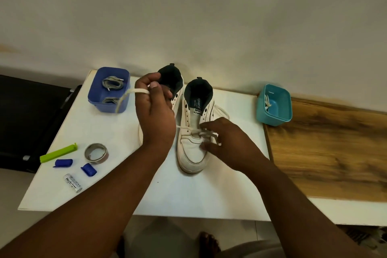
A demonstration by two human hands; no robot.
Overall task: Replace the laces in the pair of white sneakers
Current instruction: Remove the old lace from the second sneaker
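Note:
Two white sneakers stand side by side on a white table (pixel 167 195), toes toward me. The right sneaker (pixel 195 130) is in full view; the left sneaker (pixel 173 84) is mostly hidden behind my left hand. My left hand (pixel 155 109) is raised above the table and pinches a white lace (pixel 134 94) whose end hangs over its fingers. That lace runs to the lower eyelets of the right sneaker. There my right hand (pixel 226 142) rests on the toe, its fingers curled on the lace at the eyelets.
A blue tub (pixel 109 90) at the back left holds grey laces. A teal tub (pixel 274 104) at the right holds white laces. A green clip (pixel 58 153), a tape roll (pixel 96 153), two blue caps and a battery (pixel 72 183) lie front left. A wooden top (pixel 326 148) adjoins on the right.

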